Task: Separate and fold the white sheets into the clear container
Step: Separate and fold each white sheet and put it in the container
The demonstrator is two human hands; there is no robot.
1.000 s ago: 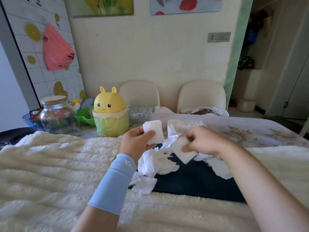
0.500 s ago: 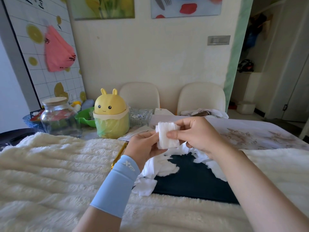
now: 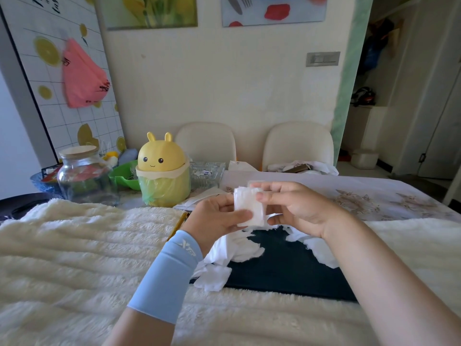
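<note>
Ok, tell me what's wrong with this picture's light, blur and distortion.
Head view: soft daylight, no hard shadows; the folded sheet between left hand and right hand is washed out, its creases barely readable. Head view: the pink bag at far left looks smeared. Head view: the wide lens tilts the door frame at the right edge.

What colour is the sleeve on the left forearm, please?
Light blue sleeve, seen best in the head view.
</note>
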